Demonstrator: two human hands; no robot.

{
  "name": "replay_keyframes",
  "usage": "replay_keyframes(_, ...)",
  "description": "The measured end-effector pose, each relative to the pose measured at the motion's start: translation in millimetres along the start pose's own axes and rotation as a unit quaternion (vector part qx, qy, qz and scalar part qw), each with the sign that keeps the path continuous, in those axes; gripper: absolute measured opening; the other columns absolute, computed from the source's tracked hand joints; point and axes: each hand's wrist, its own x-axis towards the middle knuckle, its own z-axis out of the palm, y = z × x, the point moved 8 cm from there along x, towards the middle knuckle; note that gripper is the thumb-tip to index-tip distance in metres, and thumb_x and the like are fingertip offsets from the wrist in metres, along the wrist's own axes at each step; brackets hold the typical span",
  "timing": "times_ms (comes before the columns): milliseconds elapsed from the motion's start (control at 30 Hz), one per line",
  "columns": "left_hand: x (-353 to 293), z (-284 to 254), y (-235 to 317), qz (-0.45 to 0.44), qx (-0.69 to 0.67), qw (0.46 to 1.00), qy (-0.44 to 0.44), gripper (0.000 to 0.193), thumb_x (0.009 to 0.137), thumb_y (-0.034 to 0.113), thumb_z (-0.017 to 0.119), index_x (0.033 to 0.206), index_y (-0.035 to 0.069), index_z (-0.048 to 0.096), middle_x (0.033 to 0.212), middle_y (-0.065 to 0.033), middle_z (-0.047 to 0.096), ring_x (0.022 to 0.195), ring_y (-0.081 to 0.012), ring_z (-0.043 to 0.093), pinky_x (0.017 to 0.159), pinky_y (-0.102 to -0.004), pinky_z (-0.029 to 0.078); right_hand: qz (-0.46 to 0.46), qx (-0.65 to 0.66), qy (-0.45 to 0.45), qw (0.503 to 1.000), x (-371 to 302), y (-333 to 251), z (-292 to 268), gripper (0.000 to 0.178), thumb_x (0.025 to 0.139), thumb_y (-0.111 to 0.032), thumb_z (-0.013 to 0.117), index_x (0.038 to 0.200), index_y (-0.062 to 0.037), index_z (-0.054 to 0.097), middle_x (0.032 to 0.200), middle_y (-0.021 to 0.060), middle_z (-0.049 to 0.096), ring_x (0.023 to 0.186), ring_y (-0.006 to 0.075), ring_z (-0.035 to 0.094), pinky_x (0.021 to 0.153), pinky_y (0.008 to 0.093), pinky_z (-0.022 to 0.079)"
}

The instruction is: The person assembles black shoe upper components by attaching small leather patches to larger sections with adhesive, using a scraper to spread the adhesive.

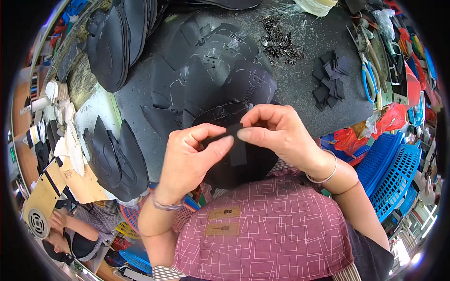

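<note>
Between both hands is a narrow black strip (238, 153), its upper end pinched at the fingertips. My left hand (194, 152) closes thumb and finger on the strip from the left. From the right, my right hand (280, 136) pinches the same end, thumb toward the other thumb. Beneath the strip lies a larger dark panel (220, 171) with a curved upper edge, near my apron; whether the strip touches it I cannot tell. Just beyond my hands spreads a pile of black cut pieces (206, 77) with slots and pale marks.
Small black rectangles (332, 77) and little dark metallic-looking bits (280, 40) lie on the dark table (300, 112). Blue-handled scissors (369, 82) lie at the right edge, above blue baskets (391, 168). Stacked black panels (115, 51) stand left. Another person (77, 232) sits lower left.
</note>
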Motion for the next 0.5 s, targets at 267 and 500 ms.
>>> replay_keyframes(267, -6.5, -5.8, 46.8, -0.064, 0.182, 0.974, -0.115, 0.01, 0.067, 0.004, 0.07, 0.074, -0.003, 0.065, 0.061, -0.0035, 0.061, 0.055, -0.0027, 0.051, 0.05, -0.0197, 0.04, -0.235, -0.251, -0.063, 0.937, -20.1, -63.3, 35.0, 0.023, 0.067, -0.017, 0.072, 0.076, 0.0004, 0.059, 0.072, 0.0139, 0.06, 0.075, 0.0302, 0.06, 0.06, 0.0353, 0.045)
replay_keyframes(500, -29.3, 18.8, 80.0, 0.096, 0.311, 0.887, -0.327, 0.011, 0.064, 0.008, 0.074, 0.07, 0.002, 0.066, 0.057, -0.0062, 0.061, 0.047, -0.0151, 0.056, 0.046, -0.0235, 0.041, -0.186, -0.391, -0.388, 0.814, -32.4, -75.8, 76.1, 0.022, 0.072, -0.024, 0.066, 0.077, -0.0031, 0.065, 0.057, 0.0128, 0.057, 0.058, 0.0289, 0.058, 0.055, 0.0378, 0.043)
